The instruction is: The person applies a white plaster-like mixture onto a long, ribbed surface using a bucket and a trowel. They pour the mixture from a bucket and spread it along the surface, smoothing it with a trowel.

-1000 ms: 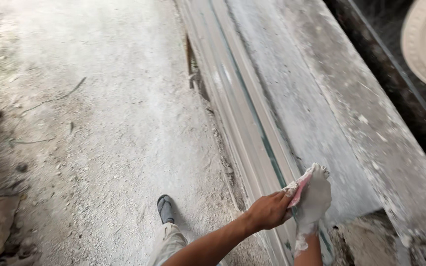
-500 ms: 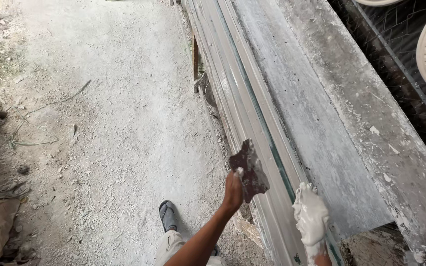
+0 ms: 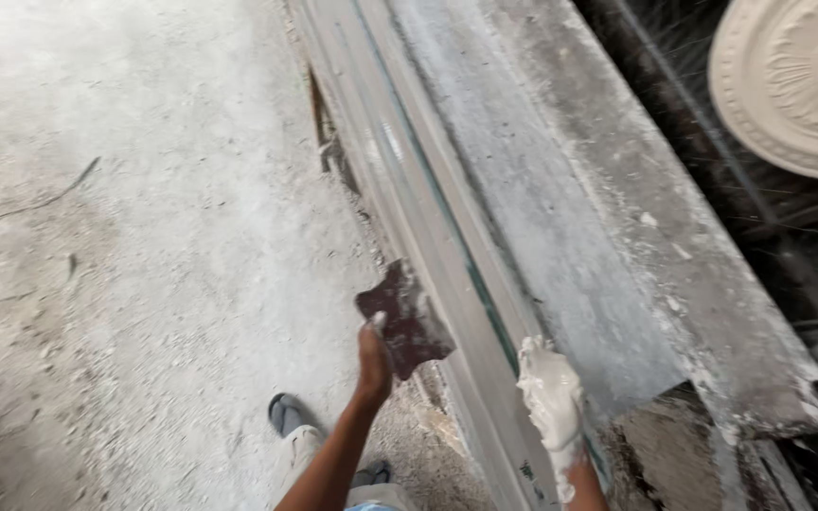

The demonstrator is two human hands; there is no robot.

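At 6 o'clock of the frame, beside the long grey moulding bench (image 3: 523, 189), both hands are up; left hand (image 3: 373, 364) pinches a dark flat scraper blade (image 3: 407, 320) by its lower edge, blade tilted, just off the bench's ribbed edge; right hand (image 3: 551, 402), at 3 o'clock of the left, is coated in white plaster, fingers pressed together, resting on the bench edge; round plaster medallion (image 3: 797, 85) at 1 o'clock; dusty floor (image 3: 144, 237) w/ sandalled foot (image 3: 286, 414) at 7 o'clock.
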